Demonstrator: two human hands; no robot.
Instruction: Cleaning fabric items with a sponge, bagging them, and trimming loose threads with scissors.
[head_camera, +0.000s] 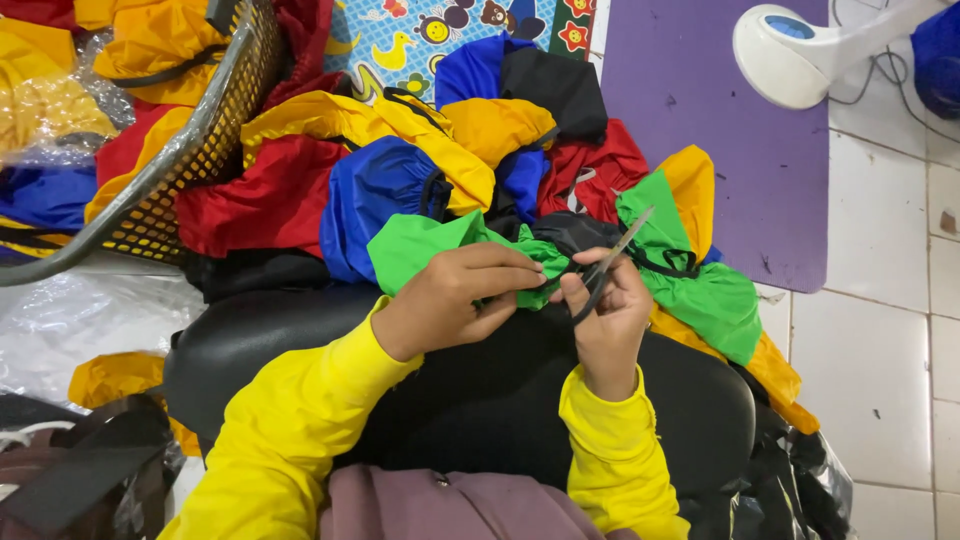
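White tiled floor (880, 250) beyond; our left hand (450, 300) pinches green nylon fabric (430, 245), right hand's (605, 320) grip closed around slim metal scissors (615, 255).

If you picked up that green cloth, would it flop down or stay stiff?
Probably floppy: the green cloth bunches and folds where the left hand pinches it. It looks thin and slightly shiny, so likely light and a bit slippery. It shouldn't roll; it drapes over the black cushion.
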